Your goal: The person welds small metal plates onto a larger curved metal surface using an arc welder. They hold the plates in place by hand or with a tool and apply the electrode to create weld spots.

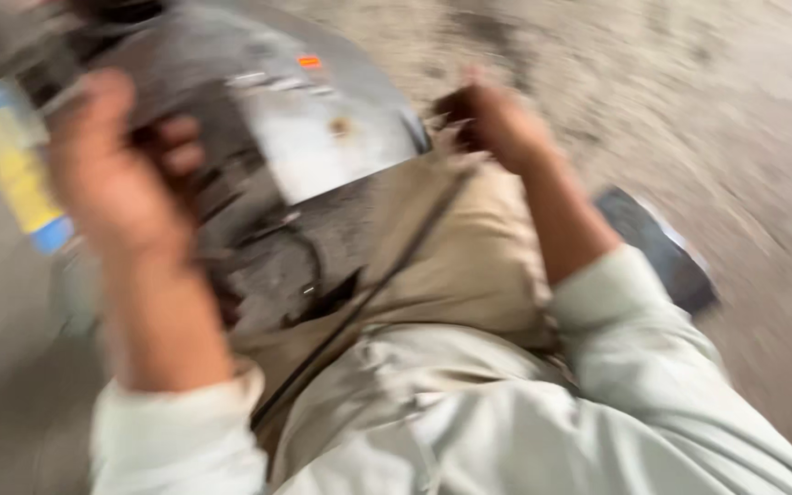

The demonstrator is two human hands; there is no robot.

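The frame is heavily motion-blurred. A large round metal pan (313, 137), grey and shiny, rests tilted against the person's lap. The left hand (121, 174) sits at the pan's left edge, its fingers (176, 147) curled over the rim and gripping it. The right hand (497, 119) is at the pan's right edge, fingers closed; what they pinch cannot be told through the blur. A thin dark cord (387, 266) runs diagonally below the pan across tan trousers (478, 266). A yellow-and-blue object (16, 170) lies left of the pan. A dark flat object (662, 247) lies right of it on the dusty ground (735, 110).
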